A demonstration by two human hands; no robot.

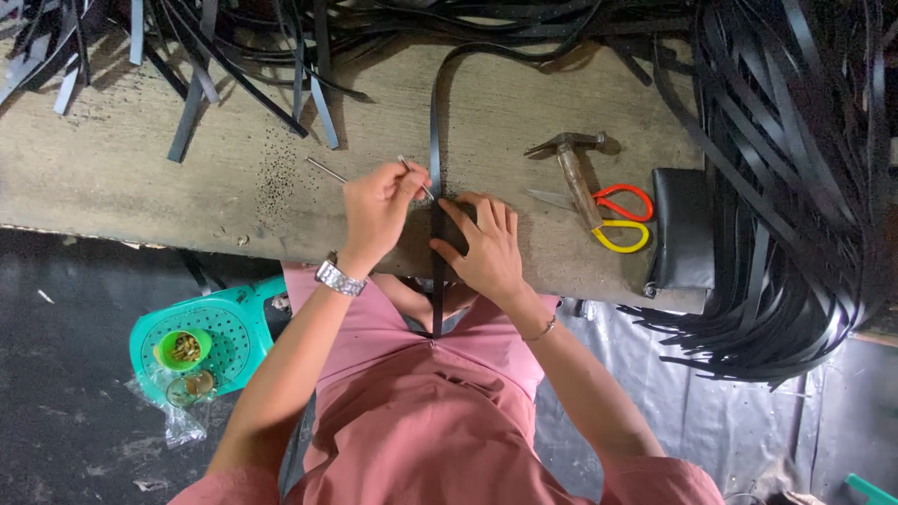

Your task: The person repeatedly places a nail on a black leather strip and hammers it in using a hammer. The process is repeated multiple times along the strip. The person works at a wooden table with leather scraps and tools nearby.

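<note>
a: black strap [436, 234] lies flat on the tabletop [187, 187], left of the hammer [572, 173]. step: marking or piercing it, likely.
b: left hand [377, 208] pinches a thin metal tool [418, 180]; right hand [486, 248] presses the strap, fingers spread. next needs steady tip placement.

You wear a dusty pink short-sleeved garment [421, 411] that covers your lap and shoulders, a silver metal-link wristwatch [339, 279] on your left wrist, and a thin bracelet [541, 330] on your right wrist, your forearms bare.
</note>
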